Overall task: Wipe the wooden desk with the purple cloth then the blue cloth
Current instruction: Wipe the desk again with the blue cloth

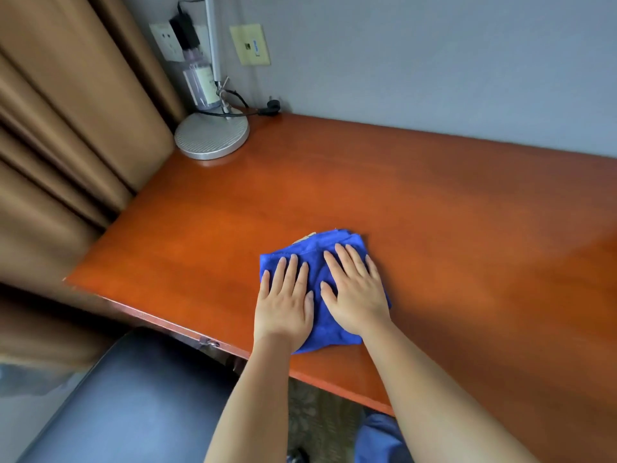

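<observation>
A folded blue cloth lies on the reddish wooden desk, close to its front edge. My left hand presses flat on the cloth's left half, fingers straight and together. My right hand lies flat on the right half, fingers straight and slightly spread. Both palms cover most of the cloth; a small tag shows at its far edge. No purple cloth is in view.
A desk lamp with a round silver base stands at the far left corner, next to a bottle and a black cable. Brown curtains hang at the left. A dark blue chair sits below the desk's front edge.
</observation>
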A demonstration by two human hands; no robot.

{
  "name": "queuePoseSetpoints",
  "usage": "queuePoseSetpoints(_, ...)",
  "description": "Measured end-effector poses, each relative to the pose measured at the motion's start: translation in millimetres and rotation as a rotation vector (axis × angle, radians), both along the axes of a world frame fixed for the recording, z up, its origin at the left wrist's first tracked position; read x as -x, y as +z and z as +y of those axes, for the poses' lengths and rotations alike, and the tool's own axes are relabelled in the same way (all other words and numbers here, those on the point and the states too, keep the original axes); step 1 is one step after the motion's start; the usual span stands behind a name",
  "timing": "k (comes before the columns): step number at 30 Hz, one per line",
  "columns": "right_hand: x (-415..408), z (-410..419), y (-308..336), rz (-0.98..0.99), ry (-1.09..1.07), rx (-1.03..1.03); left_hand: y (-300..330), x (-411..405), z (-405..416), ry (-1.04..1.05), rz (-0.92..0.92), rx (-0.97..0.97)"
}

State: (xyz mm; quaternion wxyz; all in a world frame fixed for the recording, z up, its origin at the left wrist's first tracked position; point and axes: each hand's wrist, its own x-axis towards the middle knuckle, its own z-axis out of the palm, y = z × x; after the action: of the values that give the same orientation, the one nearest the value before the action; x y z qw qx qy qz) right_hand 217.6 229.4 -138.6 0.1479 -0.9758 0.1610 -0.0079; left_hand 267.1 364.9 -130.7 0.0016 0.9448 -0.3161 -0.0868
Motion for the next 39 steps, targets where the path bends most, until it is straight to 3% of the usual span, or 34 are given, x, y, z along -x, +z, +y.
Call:
queuePoseSetpoints(16, 155.6, -79.8, -4.8, 0.017, -0.346, 0.061, 4.5, 104.1, -102.6, -0.394, 0.041, 0.017)
queuePoseSetpoints(39, 62.3, -322.9, -2.0, 0.036, -0.464, 0.055, 3.6, 3.6, -360.3, -0.47, -0.031, -0.008)
